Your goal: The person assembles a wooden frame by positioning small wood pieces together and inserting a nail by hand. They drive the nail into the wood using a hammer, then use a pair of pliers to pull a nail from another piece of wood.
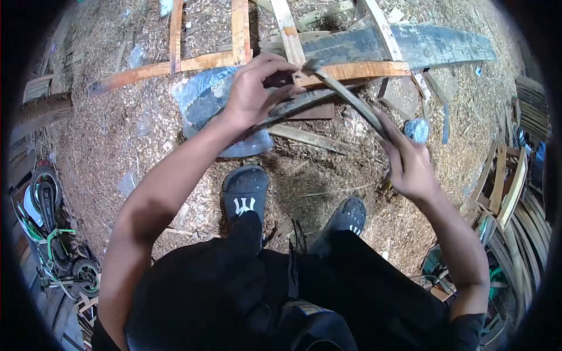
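Head view: hammer (351,102) in right hand (414,167), left hand (254,88) at wooden frame (363,71)

Findings: the hammer lies aslant, its dark head over the frame's near rail, where a slat (287,32) meets it. The right hand is closed around the lower handle. The left hand is curled, thumb and fingers at a rail end; whether anything small is pinched there cannot be told.

Handling: the hammer is judged head-heavy and stiff, its handle apparently wooden and possibly slick where worn. Proper hold is low on the handle, clear of the head. The frame looks rigid but light, liable to split near its ends; hold is best taken along the rail, away from the joint.

Edges and room: sawn rail ends appear sharp, and the left fingertips sit close to the hammer head. A grey board (445,47) lies beyond the right rail. Chip-covered floor (328,169) between rail and sandals (244,187) offers open room.
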Motion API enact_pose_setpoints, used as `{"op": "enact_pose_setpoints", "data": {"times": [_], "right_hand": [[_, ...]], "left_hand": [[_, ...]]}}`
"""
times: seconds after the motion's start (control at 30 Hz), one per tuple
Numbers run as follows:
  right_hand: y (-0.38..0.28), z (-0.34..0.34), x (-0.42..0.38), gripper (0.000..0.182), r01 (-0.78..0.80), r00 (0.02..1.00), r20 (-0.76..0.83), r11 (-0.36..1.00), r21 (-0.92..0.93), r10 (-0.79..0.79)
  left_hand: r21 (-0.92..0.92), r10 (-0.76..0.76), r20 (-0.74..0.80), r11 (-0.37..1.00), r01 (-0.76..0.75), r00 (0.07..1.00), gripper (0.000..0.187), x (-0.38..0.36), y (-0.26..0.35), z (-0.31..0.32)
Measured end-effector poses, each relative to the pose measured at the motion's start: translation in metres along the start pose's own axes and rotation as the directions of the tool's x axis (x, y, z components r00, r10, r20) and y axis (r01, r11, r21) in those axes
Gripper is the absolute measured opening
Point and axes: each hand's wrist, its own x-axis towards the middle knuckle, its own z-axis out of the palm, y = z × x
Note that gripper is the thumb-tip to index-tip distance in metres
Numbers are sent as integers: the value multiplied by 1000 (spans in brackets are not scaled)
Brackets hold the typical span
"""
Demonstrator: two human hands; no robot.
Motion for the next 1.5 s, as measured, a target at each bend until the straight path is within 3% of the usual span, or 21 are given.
{"op": "enact_pose_setpoints", "data": {"times": [0.1, 0.13, 0.17, 0.27, 0.3, 0.37, 0.4, 0.43, 0.5, 0.57, 0.63, 0.7, 0.77, 0.83, 0.9, 0.97, 1.03, 1.13, 1.27, 1.37, 1.5], "right_hand": [[-6, -4, -3, 54, -218, 957, 189, 975, -43, 222], [6, 4, -7, 56, -57, 993, 104, 998, -26, 59], [14, -2, -8, 56, -48, 995, 86, 998, -38, 52], [-3, -18, -18, 45, -385, 918, 135, 920, 79, 372], [5, -16, -21, 45, -380, 920, 131, 922, 77, 369], [52, -6, -44, 45, -305, 903, -242, 927, 219, 354], [90, -4, -55, 45, -321, 870, -360, 941, 108, 338], [108, -6, -65, 45, -318, 867, -371, 942, 105, 333], [131, -8, -79, 44, -573, 644, -366, 741, 351, 672], [152, -4, -92, 45, -620, 602, -383, 713, 329, 700], [187, 9, -110, 45, -666, 559, -401, 681, 304, 726], [214, 25, -130, 45, -705, 534, -446, 670, 233, 718], [218, 27, -142, 45, -671, 574, -466, 713, 203, 673], [217, 26, -141, 44, -664, 632, -431, 737, 127, 644], [218, 17, -139, 44, -714, 585, -309, 657, 243, 750], [221, 12, -128, 42, -774, 623, -429, 594, -219, 654], [196, -9, -96, 39, -618, 716, -498, 776, -128, 489], [167, -33, -34, 33, -308, 828, -529, 940, -148, 189], [117, -47, 52, 37, -103, 901, -407, 986, 133, 149], [104, -31, 100, 39, -136, 915, -330, 948, 287, 231], [99, -29, 121, 41, -246, 925, -221, 932, 266, 307]], "left_hand": [[-2, -27, 36, 1000, 27, 999, 36, -6, 4, -4], [-27, -33, 41, 999, 34, 999, 37, -6, 0, -1], [-41, -40, 43, 998, 42, 998, 38, -6, -6, 1], [6, -72, 81, 997, 71, 994, 38, -3, 3, -7], [6, -55, 103, 998, 55, 993, 38, -2, 4, -9], [-14, -60, 100, 998, 61, 993, 35, -4, 5, -10], [-29, -63, 101, 997, 66, 993, 32, -2, 6, -9], [-30, -50, 97, 998, 53, 994, 32, 0, 6, -7], [-53, -201, 53, 978, 203, 978, 21, 4, 5, -3], [-86, -267, 9, 960, 267, 964, 25, 11, 4, 4], [-345, -512, -35, 812, 470, 858, 34, 21, 5, 11], [-292, -489, -31, 838, 460, 872, 48, 30, 1, 13], [-179, -620, 11, 771, 611, 785, 61, 43, 10, 10], [-209, -633, -36, 762, 613, 773, 62, 52, 12, 12], [-116, -692, 69, 710, 695, 719, 61, 62, 12, 9], [-107, -689, 65, 715, 691, 722, 63, 64, 10, 8], [-218, -696, 133, 674, 706, 706, 85, 66, 5, 6], [-372, -679, 79, 659, 654, 730, 84, 68, 17, 6], [-637, -623, 58, 579, 509, 780, 72, 74, 9, 9], [-682, -555, 35, 594, 426, 831, 62, 77, 15, 9], [-663, -439, 36, 662, 350, 898, 58, 77, 17, 4]]}}
